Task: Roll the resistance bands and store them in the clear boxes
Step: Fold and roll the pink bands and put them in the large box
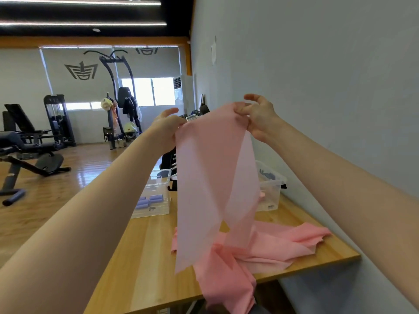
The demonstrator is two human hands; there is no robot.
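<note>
Holding one pink resistance band (pixel 215 177) aloft by its top corners, left hand (pixel 166 128) and right hand (pixel 258 118) pinch it unrolled. Purple rolls (pixel 149 200) already fill the left clear box (pixel 158 193); loose pink bands (pixel 283 243) on the wooden table (pixel 147 257) remain.

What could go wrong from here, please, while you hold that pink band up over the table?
1. The pink band is only pinched at its top corners by the left hand and right hand; a corner could slip.
2. Its lower end trails into the heap of pink bands, so it may tangle there.
3. Part of that heap hangs over the table edge and might slide to the floor.
</note>
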